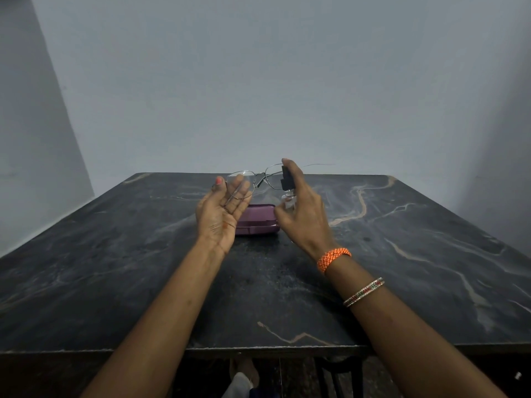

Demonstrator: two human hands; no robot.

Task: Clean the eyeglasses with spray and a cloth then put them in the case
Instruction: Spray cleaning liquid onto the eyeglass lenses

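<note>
The right hand grips a small clear spray bottle, forefinger on its black cap, beside the wire-framed glasses that the left hand holds palm-up above the closed purple case on the dark marble table.

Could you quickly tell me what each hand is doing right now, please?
Left hand: holds the eyeglasses, fingers loosely curled round one lens.
Right hand: grips the spray bottle, forefinger on its black top.
</note>
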